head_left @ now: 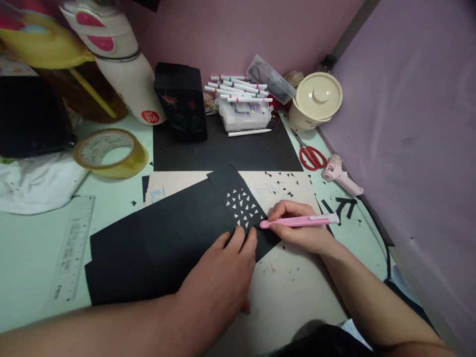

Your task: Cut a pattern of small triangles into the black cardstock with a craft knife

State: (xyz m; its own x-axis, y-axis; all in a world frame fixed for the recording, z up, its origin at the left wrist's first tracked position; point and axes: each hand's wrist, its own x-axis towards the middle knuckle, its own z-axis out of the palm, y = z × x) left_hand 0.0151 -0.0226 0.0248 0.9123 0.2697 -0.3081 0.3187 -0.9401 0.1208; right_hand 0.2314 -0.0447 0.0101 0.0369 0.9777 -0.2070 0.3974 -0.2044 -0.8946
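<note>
A large folded sheet of black card [156,238] lies at a slant in front of me. Several small triangular holes [243,206] are cut through its right part, with pale board showing through. My left hand [226,267] rests on the card just below the holes, fingers spread and pressing it down. In my right hand [297,228] is a slim pink craft knife [297,221], pinched between thumb and fingers. Its tip meets the card at the right side of the holes; the blade itself is too small to make out.
Small black scraps [282,183] litter the cream board [297,277]. Red-handled scissors [313,157] and a pink glue gun [340,174] lie right. A tape roll [111,152] and clear ruler [70,253] are left. Behind stand a white bottle [130,84], black box [180,101], markers [241,88] and lidded pot [316,101].
</note>
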